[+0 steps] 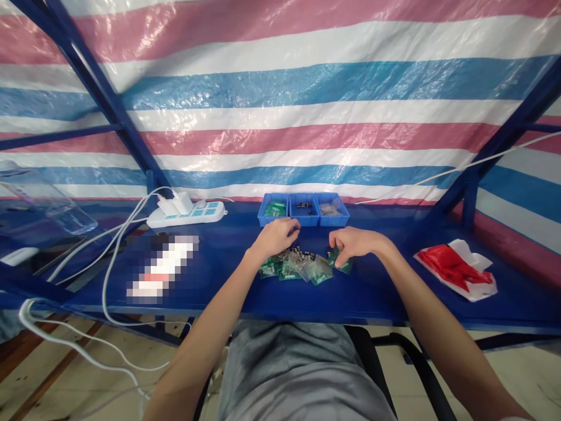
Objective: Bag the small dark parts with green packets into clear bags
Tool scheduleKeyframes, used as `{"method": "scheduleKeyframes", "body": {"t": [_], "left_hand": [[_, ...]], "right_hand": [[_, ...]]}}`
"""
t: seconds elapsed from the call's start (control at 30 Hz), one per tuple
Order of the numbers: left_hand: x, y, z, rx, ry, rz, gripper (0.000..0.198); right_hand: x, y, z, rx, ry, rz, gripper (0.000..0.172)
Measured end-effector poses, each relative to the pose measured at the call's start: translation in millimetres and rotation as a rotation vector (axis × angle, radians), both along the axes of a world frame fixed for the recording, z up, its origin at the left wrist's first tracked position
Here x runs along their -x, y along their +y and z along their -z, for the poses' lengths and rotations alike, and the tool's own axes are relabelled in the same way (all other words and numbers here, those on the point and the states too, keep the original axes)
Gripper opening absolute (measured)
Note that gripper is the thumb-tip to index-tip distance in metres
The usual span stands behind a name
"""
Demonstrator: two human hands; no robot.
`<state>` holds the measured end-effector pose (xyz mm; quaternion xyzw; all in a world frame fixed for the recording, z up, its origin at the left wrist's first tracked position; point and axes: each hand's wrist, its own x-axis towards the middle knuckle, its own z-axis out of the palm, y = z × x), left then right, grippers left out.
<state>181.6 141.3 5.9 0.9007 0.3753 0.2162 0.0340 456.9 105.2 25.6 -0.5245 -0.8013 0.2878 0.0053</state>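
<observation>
A loose pile of small clear bags, green pieces and small dark and metallic parts lies on the blue table in front of me. Over the pile's left end is my left hand, its fingers bent and the thumb a little apart from them; I see nothing between them. My right hand reaches down at the pile's right end, thumb and fingers on a green packet, partly covered by the hand. Behind the pile, three joined blue bins hold green packets, small dark parts and clear bags.
A white power strip with plugs and cables is at the back left. A clear bottle is at the far left. On the right lies a red and white plastic bag. Blue frame posts and a striped sheet enclose the table.
</observation>
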Motion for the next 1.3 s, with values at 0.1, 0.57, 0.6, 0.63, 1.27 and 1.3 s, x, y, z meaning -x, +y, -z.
{"method": "scheduleKeyframes", "body": {"t": [0.1,0.57,0.6,0.63,1.27,1.3], "left_hand": [[0,0,0.5,-0.007,-0.014,0.005,0.016],[-1,0,0.4,-0.015,-0.014,0.003,0.017],[-1,1,0.7,-0.018,-0.015,0.003,0.016],[-1,1,0.9,-0.021,-0.019,0.004,0.016],[-5,-7,-3.8,-0.069,-0.120,0.135,0.021],[-5,-6,-2.5,-0.083,-0.124,0.126,0.020]], "right_hand": [[5,1,2.7,-0.041,0.044,-0.044,0.042],[-9,7,-3.0,0.008,0.336,-0.031,0.032],[-8,8,-2.3,-0.003,0.359,-0.022,0.032],[-7,8,-1.6,-0.009,0.387,-0.011,0.032],[64,0,29.3,0.030,1.095,0.423,0.038],[64,-1,29.3,0.038,1.105,0.439,0.037]]}}
